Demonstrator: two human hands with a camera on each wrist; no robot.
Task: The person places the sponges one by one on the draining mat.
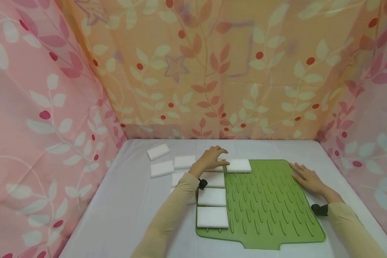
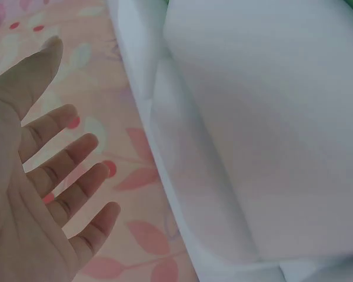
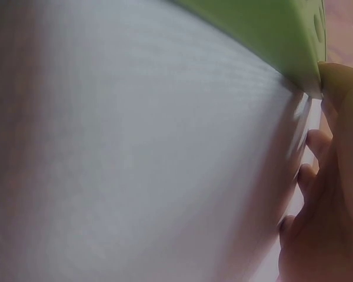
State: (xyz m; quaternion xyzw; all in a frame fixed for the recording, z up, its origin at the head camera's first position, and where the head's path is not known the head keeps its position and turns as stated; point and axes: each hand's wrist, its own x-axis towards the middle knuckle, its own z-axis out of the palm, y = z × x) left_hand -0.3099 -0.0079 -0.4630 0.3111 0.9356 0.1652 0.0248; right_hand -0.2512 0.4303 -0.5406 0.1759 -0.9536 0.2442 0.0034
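A green ridged mat [image 1: 264, 208] lies on the white table. White blocks form a column along its left side, the nearest one [image 1: 212, 217] close to the front. Another white block [image 1: 238, 166] sits at the mat's back edge, right of that column. My left hand [image 1: 211, 158] is over the column's back end, beside that block; in the left wrist view the same hand [image 2: 53, 170] has its fingers spread, holding nothing. At the mat's right edge rests my right hand [image 1: 311, 181]; in the right wrist view its thumb [image 3: 340, 79] touches the mat's edge [image 3: 270, 35].
Several loose white blocks, among them one at the back [image 1: 158, 152] and one in front of it [image 1: 162, 168], lie left of the mat, some partly behind my left arm. Floral curtains [image 1: 187, 71] stand around the table [image 1: 116, 215].
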